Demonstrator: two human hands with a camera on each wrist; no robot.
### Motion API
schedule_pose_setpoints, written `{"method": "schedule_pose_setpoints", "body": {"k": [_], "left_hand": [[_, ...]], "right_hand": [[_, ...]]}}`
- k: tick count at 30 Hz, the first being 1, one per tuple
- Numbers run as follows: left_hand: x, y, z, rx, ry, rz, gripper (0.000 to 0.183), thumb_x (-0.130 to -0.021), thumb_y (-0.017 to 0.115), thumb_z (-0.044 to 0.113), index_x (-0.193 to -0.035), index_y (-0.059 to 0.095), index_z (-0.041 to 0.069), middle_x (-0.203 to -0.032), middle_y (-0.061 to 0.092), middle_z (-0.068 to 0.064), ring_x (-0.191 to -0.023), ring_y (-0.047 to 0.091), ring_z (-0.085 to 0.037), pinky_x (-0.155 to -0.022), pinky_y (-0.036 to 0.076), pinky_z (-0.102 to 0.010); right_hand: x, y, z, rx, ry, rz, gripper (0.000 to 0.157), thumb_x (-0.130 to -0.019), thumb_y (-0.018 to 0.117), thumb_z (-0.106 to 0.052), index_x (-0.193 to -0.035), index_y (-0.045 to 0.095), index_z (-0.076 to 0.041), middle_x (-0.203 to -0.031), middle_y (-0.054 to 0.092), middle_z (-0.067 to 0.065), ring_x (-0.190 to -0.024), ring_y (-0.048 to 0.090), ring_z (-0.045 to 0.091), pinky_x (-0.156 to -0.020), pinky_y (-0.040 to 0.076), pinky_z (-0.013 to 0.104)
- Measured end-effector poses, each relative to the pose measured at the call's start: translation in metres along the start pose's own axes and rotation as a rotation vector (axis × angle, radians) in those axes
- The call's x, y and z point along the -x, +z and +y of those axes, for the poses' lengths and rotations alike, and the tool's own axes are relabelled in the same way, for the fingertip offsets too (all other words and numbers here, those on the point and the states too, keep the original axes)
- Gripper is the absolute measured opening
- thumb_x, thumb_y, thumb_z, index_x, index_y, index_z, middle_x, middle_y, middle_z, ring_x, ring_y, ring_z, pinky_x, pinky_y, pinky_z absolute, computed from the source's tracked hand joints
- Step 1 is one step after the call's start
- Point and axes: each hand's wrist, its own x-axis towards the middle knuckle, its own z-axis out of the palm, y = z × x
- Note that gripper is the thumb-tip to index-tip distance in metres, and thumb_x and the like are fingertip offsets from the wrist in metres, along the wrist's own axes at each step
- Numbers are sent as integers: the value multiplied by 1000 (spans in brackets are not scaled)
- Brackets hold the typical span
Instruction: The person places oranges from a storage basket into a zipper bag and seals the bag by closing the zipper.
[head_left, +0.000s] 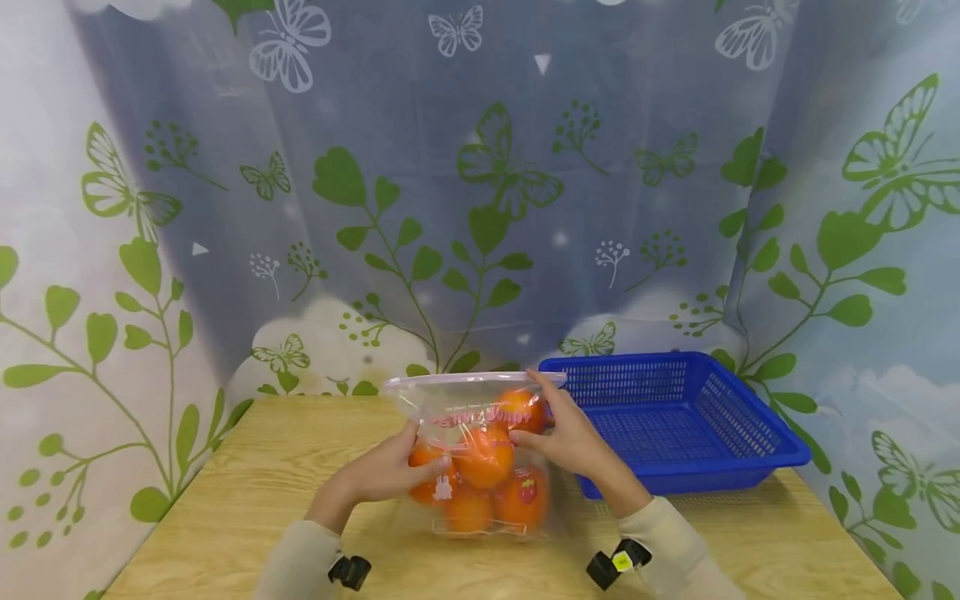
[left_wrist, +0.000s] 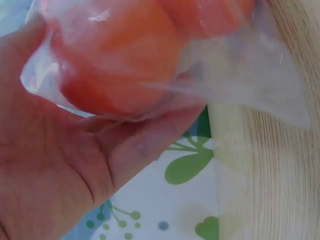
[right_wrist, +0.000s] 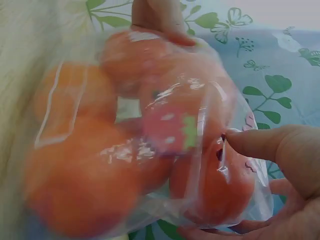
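A clear zip bag [head_left: 408,402] with pink lettering, a rabbit and a strawberry print holds several oranges [head_left: 486,460]. It is upright in front of me, its zip edge at the top. My left hand [head_left: 375,473] grips the bag's left side, thumb in front. In the left wrist view the fingers pass behind an orange [left_wrist: 120,65]. On the upper right side, my right hand [head_left: 570,437] grips the bag with its thumb against the front. Whether the bag's bottom touches the table cannot be told.
A blue plastic basket [head_left: 738,479] with slotted walls stands on the right of the wooden table [head_left: 225,508], just beside the right forearm. Behind the table hangs a curtain [head_left: 420,192] with butterflies and leaves. Each wrist carries a small black camera.
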Motion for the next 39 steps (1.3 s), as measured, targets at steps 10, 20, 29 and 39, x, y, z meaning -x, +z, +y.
{"method": "schedule_pose_setpoints", "body": {"k": [10,20,29,39], "left_hand": [[10,-2,3,47,-199,-30,102,-102,44,66,-164,-11,6,-152,52,-26,-70,66,-24,-59,62,-47],[15,0,-6,72,-295,-58,104,-100,40,72,-164,1,-1,-125,66,-23,-63,68,-23,-55,62,-39],[15,-1,-15,107,-327,-58,98,-101,40,71,-167,4,9,-113,70,-18,-57,70,-24,-53,63,-40],[23,-7,-6,-122,-332,139,119,-94,54,72,-160,-2,-11,-145,47,-42,-110,65,-50,-92,60,-58]], "right_hand": [[0,19,2,96,-50,-25,59,-94,75,-19,-145,53,0,-137,62,24,-109,65,32,-88,63,43],[0,32,9,111,4,-85,54,-98,70,-26,-144,55,-2,-132,67,21,-101,69,28,-95,59,54],[1,35,12,122,-24,-84,55,-96,72,-22,-141,55,3,-131,66,25,-107,66,32,-96,59,53],[4,33,7,220,10,-100,67,-93,73,-22,-149,46,1,-124,69,22,-100,69,31,-98,58,53]]}}
